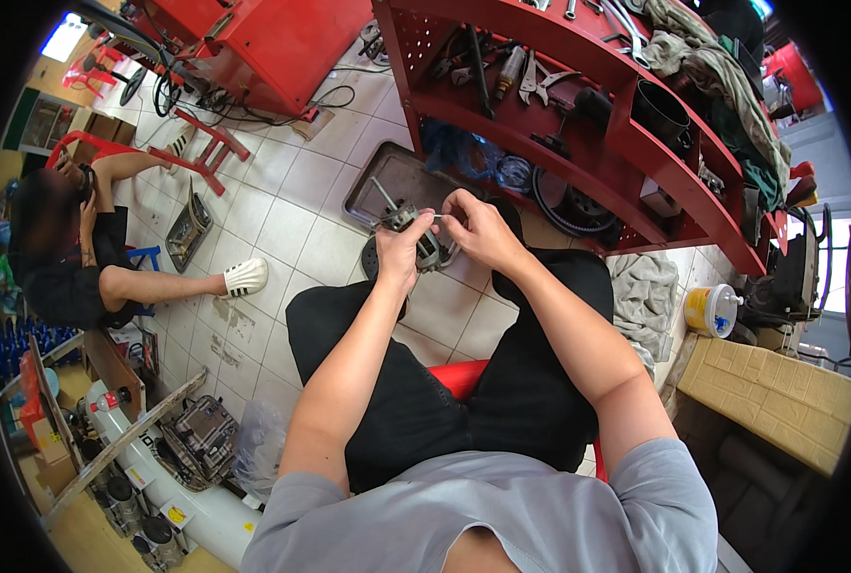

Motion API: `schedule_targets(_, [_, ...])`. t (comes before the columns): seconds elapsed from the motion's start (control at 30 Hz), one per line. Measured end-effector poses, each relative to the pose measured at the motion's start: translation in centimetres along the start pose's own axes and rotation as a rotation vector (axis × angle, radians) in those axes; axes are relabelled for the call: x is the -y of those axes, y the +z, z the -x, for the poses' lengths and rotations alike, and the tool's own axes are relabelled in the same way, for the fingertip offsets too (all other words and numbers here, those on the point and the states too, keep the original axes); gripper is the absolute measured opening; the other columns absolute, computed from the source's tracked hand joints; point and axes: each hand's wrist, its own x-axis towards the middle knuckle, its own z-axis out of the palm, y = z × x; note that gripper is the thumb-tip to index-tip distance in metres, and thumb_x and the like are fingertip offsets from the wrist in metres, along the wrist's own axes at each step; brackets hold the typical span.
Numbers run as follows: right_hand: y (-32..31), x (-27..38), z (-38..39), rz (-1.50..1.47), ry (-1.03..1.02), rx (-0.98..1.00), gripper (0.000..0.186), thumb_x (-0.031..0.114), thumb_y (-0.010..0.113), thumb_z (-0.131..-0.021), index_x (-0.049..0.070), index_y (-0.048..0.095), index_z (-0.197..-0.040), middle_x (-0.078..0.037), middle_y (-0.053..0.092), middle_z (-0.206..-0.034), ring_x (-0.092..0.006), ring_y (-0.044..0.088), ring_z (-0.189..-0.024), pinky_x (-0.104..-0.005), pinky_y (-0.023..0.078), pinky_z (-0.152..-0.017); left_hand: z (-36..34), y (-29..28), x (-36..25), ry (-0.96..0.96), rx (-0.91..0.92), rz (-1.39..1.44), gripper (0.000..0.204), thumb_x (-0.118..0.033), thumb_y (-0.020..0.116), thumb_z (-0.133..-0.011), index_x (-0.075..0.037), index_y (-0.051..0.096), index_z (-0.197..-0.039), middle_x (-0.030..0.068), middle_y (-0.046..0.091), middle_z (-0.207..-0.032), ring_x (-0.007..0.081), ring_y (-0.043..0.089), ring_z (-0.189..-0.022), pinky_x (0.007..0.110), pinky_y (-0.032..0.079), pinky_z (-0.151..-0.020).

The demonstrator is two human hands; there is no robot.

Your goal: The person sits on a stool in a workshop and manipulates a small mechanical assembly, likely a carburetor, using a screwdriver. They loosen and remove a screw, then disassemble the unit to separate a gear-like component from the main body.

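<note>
Between my knees I hold a grey metal machine part [429,254] with a thin shaft [382,194] sticking up and away from it. My left hand [402,251] is closed round its near left side, thumb on top. My right hand [483,232] pinches a small thin piece [438,217] against the part's upper right; what kind of piece is too small to tell. Beyond the part a dark metal tray [358,199] lies on the tiles. A round dark part [369,260] sits on the floor left of my left hand, partly hidden.
A red tool cart [578,143] with pliers, wrenches and rags stands ahead right. At the left, a seated person [72,239] stretches a leg towards me. A shallow tray [189,234] lies by them. A white-and-yellow bucket [712,310] and cardboard [778,392] are at the right.
</note>
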Motion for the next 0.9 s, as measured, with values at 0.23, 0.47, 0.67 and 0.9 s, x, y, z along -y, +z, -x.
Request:
schedule_targets(0.23, [0.0, -0.1, 0.0, -0.058, 0.032, 0.033, 0.019, 0.016, 0.053, -0.087, -0.002, 0.06, -0.089, -0.017, 0.063, -0.076, -0.0283, 0.061, -0.066, -0.0363, 0.047, -0.065, 0.1, 0.3, 0.1, 0.001, -0.006, -0.017, 0.012, -0.005, 0.074, -0.077, -0.002, 0.066, -0.086, 0.0068, 0.067, -0.08, 0.0144, 0.064, -0.066, 0.027, 0.051, -0.061])
schedule_targets(0.47, [0.4, -1.2, -0.2, 0.061, -0.057, 0.002, 0.024, 0.019, 0.054, -0.087, -0.002, 0.065, -0.081, -0.019, 0.064, -0.082, -0.0312, 0.062, -0.077, -0.038, 0.048, -0.071, 0.0, 0.1, -0.1, 0.006, 0.004, -0.067, 0.011, -0.007, 0.075, -0.077, -0.003, 0.066, -0.081, 0.0058, 0.066, -0.074, 0.0133, 0.062, -0.064, 0.026, 0.048, -0.059])
schedule_targets(0.67, [0.2, -0.9, -0.1, 0.025, -0.043, 0.038, 0.019, 0.016, 0.059, -0.084, -0.002, 0.057, -0.089, -0.02, 0.062, -0.082, -0.0321, 0.062, -0.079, -0.0398, 0.048, -0.072, 0.4, 0.6, -0.5, 0.013, -0.021, -0.074, 0.01, -0.007, 0.075, -0.077, -0.003, 0.065, -0.079, 0.006, 0.066, -0.073, 0.013, 0.062, -0.063, 0.026, 0.047, -0.059])
schedule_targets(0.9, [0.5, -0.8, 0.1, -0.036, 0.029, 0.094, 0.021, 0.016, 0.06, -0.084, -0.001, 0.05, -0.092, -0.017, 0.061, -0.081, -0.0273, 0.061, -0.075, -0.0356, 0.047, -0.069, 0.8, 0.5, -0.6, 0.019, -0.01, -0.117, 0.011, -0.007, 0.075, -0.077, -0.002, 0.067, -0.082, 0.0045, 0.066, -0.073, 0.0116, 0.061, -0.064, 0.025, 0.047, -0.06])
